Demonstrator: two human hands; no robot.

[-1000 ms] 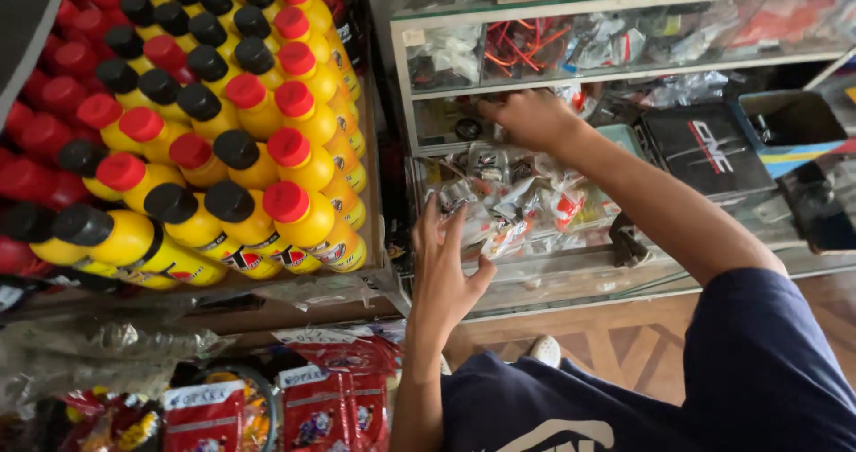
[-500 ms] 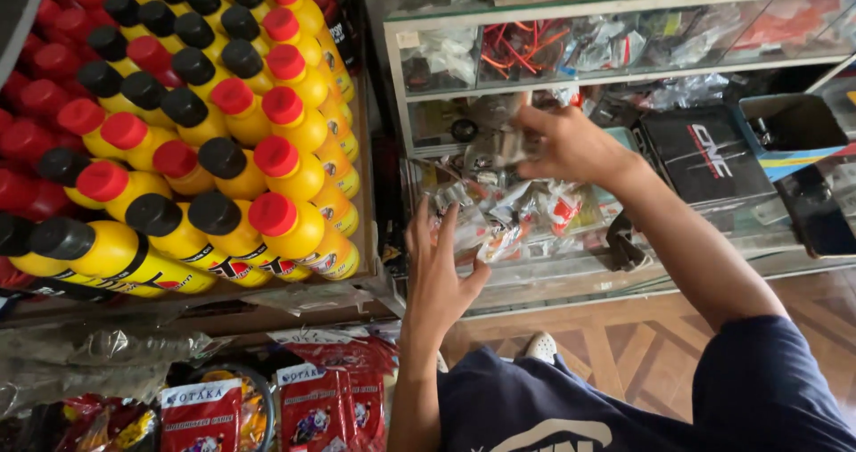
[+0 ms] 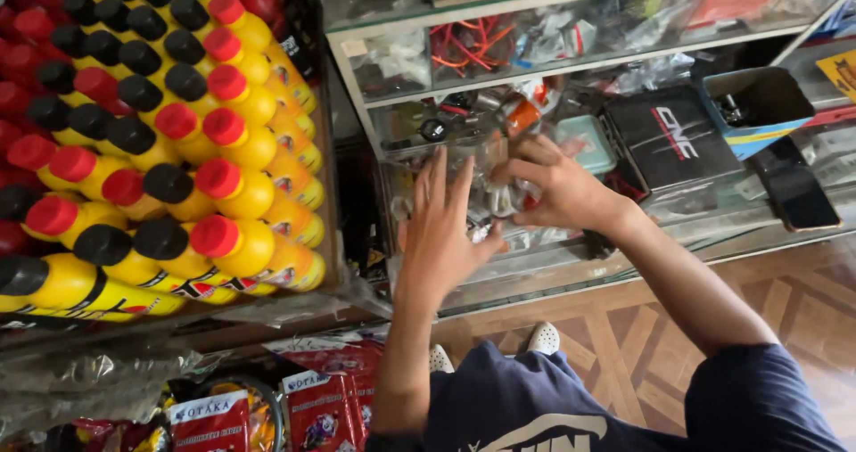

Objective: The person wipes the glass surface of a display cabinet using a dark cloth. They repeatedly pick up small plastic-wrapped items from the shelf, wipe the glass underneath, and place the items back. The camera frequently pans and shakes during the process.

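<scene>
**Both hands in the glass case, sorting bagged parts**

The step in hand looks like picking through small plastic-bagged parts [image 3: 499, 198] piled on a middle shelf of the glass display case [image 3: 571, 78]. The right hand [image 3: 557, 189], at about 1 o'clock from the left, is curled loosely over a clear packet in the pile, fingers bent and partly closed on it. The left hand [image 3: 441, 229] is spread flat and wide, palm toward the pile, holding nothing. The next move probably calls for a firm pinch on one slippery bag without dragging its neighbours out.

At 9 o'clock, a rack holds rows of yellow bottles [image 3: 169, 149] with red and black caps. An open blue box [image 3: 758, 104] at 2 o'clock holds something small and dark.
</scene>
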